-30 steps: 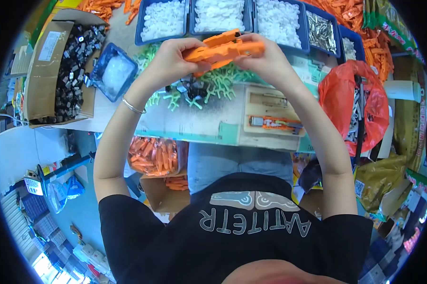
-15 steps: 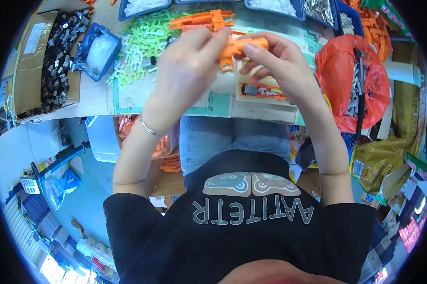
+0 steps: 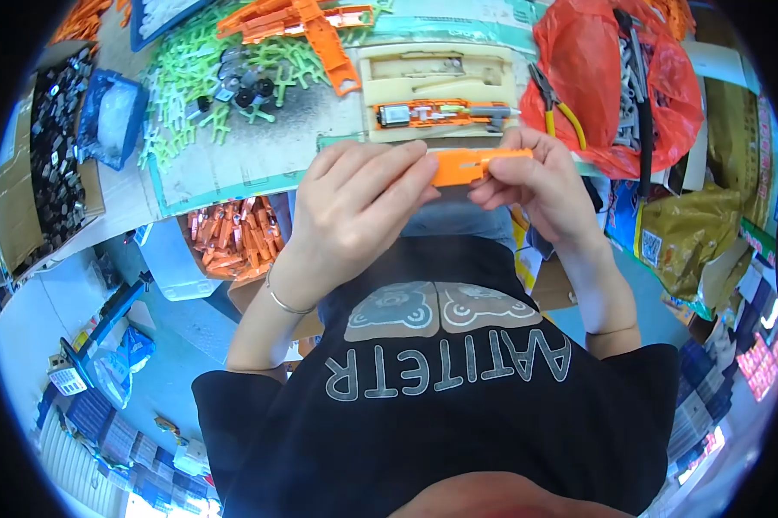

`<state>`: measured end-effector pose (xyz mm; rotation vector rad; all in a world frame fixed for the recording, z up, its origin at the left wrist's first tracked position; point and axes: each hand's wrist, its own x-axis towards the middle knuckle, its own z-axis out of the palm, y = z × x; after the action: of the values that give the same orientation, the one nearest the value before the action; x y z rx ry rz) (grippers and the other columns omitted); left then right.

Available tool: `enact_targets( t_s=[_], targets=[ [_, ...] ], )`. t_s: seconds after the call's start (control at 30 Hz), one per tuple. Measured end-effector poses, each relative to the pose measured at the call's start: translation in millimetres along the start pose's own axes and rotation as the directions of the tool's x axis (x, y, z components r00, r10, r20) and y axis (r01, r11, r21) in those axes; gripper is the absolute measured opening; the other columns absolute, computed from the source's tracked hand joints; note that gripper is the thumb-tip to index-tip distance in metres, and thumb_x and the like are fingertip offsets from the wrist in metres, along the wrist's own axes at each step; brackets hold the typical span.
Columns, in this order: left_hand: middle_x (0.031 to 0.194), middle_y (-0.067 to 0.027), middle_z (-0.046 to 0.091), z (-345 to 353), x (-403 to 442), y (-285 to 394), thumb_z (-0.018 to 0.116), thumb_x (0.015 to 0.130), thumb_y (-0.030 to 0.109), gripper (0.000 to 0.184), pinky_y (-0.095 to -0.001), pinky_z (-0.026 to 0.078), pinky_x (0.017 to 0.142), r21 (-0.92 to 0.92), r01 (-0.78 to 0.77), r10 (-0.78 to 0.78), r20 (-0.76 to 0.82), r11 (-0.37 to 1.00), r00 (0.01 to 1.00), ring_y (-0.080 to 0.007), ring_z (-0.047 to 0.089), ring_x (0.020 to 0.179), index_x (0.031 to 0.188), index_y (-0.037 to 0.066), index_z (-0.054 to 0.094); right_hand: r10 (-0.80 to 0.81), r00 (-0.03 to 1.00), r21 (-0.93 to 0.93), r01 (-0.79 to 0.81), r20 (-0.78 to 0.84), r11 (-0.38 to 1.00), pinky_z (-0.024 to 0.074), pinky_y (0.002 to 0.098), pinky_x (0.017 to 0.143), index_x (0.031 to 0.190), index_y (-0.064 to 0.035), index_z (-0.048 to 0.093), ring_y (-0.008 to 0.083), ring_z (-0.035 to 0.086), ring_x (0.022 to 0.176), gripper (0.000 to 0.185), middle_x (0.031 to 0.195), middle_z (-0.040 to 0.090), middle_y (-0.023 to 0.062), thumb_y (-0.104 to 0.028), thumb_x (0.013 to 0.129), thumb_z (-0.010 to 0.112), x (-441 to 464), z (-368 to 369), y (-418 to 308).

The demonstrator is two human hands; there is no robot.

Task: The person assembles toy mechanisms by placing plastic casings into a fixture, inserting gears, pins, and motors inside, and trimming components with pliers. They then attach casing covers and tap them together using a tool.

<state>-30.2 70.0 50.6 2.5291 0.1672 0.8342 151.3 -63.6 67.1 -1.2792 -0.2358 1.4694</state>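
An orange plastic part [image 3: 459,167] is held level between both hands, near the front edge of the table. My left hand [image 3: 359,194] closes on its left end, with the back of the hand turned up. At the right end, my right hand [image 3: 535,181] pinches it between thumb and fingers. Just beyond lies a cream fixture [image 3: 436,86] with an orange assembly [image 3: 445,113] in it, fitted with a small motor and a grey piece. More orange shells [image 3: 320,39] lie crossed on the green pieces at the back.
Light-green branched pieces [image 3: 177,95] and dark small parts [image 3: 249,91] cover the left of the table. Farther left are a blue tray [image 3: 111,121] and a box of metal parts [image 3: 56,147]. Pliers [image 3: 554,108] lie beside a red bag [image 3: 579,52] on the right.
The view has shifted down and right. Both hands have come nearer the body with one orange part, while other orange shells now lie on the table. The fixture shows fully.
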Motion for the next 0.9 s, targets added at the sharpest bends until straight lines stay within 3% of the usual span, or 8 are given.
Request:
enact_targets(
  t_s=[0.13,0.2,0.27,0.33,0.43,0.53,0.63,0.9],
  targets=[
    [0.094,-0.002,0.065,5.4,4.0,-1.2,0.073,0.07,0.011,0.027,-0.0345,0.042,0.08,0.029,0.032,-0.033,0.01,0.999,0.999,-0.0181,0.06,0.083,0.095,0.008,0.066,0.106,0.994,-0.134,-0.101,0.026,0.986,0.0555,0.0262,0.069,0.096,-0.0003,0.055,0.018,0.068,0.081,0.012,0.089,0.067,0.0137,-0.008,0.088,0.058,-14.2,-8.2,-9.9],
    [0.095,-0.0008,0.065,10.1,12.4,-10.1,0.072,0.07,0.011,0.026,-0.0359,0.04,0.082,0.082,0.025,-0.023,-0.02,0.996,1.0,-0.0177,0.059,0.084,0.095,0.009,0.066,-0.539,0.842,-0.639,0.401,-0.026,0.657,0.0492,0.0257,0.079,0.11,-0.0013,0.057,0.014,0.062,0.095,0.023,0.101,0.065,0.0105,-0.011,0.089,0.059,-18.5,-10.7,-25.2],
    [0.095,0.0004,0.065,15.6,17.6,-16.7,0.071,0.071,0.011,0.025,-0.0373,0.038,0.085,0.136,0.016,-0.009,-0.05,0.991,0.999,-0.0172,0.059,0.086,0.095,0.009,0.066,-0.718,0.693,-0.927,0.225,-0.063,0.299,0.0441,0.0252,0.084,0.117,-0.0026,0.058,0.0114,0.056,0.102,0.031,0.108,0.062,0.0072,-0.013,0.088,0.061,-10.7,-66.1,-55.9],
    [0.094,0.0023,0.064,21.9,22.4,-20.1,0.07,0.072,0.013,0.023,-0.0386,0.037,0.087,0.216,0.011,-0.004,-0.036,0.976,0.999,-0.0166,0.058,0.087,0.095,0.011,0.065,-0.845,0.534,-0.992,0.087,-0.034,0.094,0.0455,0.0279,0.084,0.114,-0.0016,0.06,0.017,0.059,0.101,0.03,0.108,0.063,0.0109,-0.017,0.088,0.061,13.3,-133.6,-79.3],
    [0.093,0.0028,0.063,28.7,23.3,-23.4,0.069,0.074,0.013,0.021,-0.0386,0.036,0.088,0.233,0.008,-0.013,0.023,0.972,1.0,-0.0166,0.058,0.086,0.094,0.012,0.065,-0.775,0.63,-0.99,-0.126,-0.036,-0.057,0.0453,0.0322,0.087,0.116,-0.0015,0.058,0.0259,0.06,0.104,0.032,0.115,0.062,0.0143,-0.021,0.09,0.058,41.0,-212.2,-97.5],
    [0.092,0.0023,0.063,30.3,23.6,-24.0,0.069,0.073,0.013,0.02,-0.0388,0.037,0.087,0.209,0.038,-0.046,0.033,0.977,0.998,-0.0173,0.057,0.085,0.093,0.011,0.065,-0.703,0.702,-0.967,-0.242,-0.114,-0.085,0.0429,0.032,0.092,0.117,-0.002,0.059,0.0285,0.056,0.112,0.034,0.125,0.056,0.0157,-0.024,0.092,0.056,53.4,-194.6,-107.2],
    [0.091,0.0012,0.063,29.6,22.1,-26.4,0.069,0.073,0.011,0.021,-0.0387,0.038,0.085,0.154,0.056,-0.068,0.077,0.986,0.995,-0.0182,0.057,0.085,0.093,0.011,0.064,-0.735,0.672,-0.949,-0.281,-0.088,-0.144,0.0429,0.0345,0.085,0.113,-0.0017,0.059,0.03,0.056,0.101,0.029,0.112,0.057,0.0155,-0.022,0.092,0.055,57.3,-179.6,-104.2],
    [0.095,-0.0072,0.063,40.9,22.4,-22.8,0.068,0.073,0.007,0.022,-0.0357,0.046,0.077,0.074,0.053,-0.06,0.092,0.996,0.994,-0.0241,0.059,0.083,0.095,0.005,0.064,-0.963,0.262,-0.978,-0.173,0.066,-0.114,0.0432,0.0412,0.067,0.1,-0.0011,0.061,0.0341,0.057,0.071,0.02,0.077,0.059,0.015,-0.015,0.091,0.052,46.1,-145.5,-104.4]
  ],
)
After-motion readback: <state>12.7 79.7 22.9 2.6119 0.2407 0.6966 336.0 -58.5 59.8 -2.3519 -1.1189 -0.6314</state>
